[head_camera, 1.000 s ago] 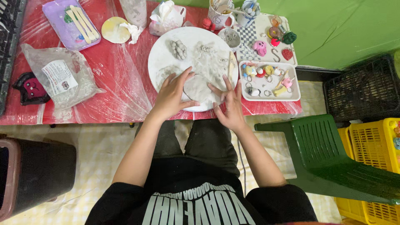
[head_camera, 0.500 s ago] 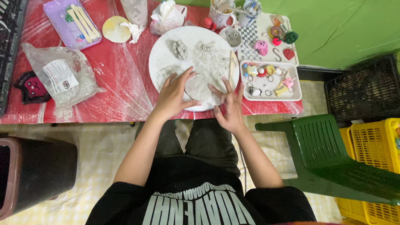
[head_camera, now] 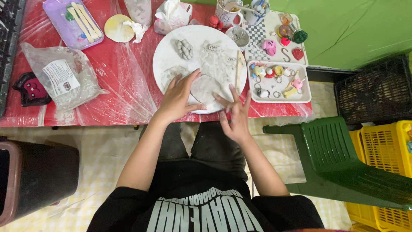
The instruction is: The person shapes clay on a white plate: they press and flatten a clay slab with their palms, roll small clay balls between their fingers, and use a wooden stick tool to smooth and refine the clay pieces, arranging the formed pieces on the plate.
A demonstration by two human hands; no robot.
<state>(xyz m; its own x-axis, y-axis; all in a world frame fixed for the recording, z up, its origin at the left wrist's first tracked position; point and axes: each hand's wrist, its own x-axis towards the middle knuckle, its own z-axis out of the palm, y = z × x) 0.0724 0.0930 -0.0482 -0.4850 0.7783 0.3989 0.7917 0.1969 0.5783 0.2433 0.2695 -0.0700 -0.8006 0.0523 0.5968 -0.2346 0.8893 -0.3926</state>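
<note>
my left hand point(head_camera: 179, 98) and right hand point(head_camera: 235, 115) both lie open, fingers spread. they press a flat grey clay slab point(head_camera: 204, 89) on the white round board point(head_camera: 167, 51). neither grips it.

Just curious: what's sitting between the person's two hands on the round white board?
A flattened grey clay slab lies between the left hand and right hand on the white board, seen from the head camera.

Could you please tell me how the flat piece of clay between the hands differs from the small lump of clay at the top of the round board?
The flat piece of clay is spread thin and smooth, while the small lump is bumpy, like little rolls bunched together. The flat piece is wider; the small lump is compact. The left hand and right hand touch the flat piece; the small lump lies untouched. Both are grey and lie on the white round board.
</note>
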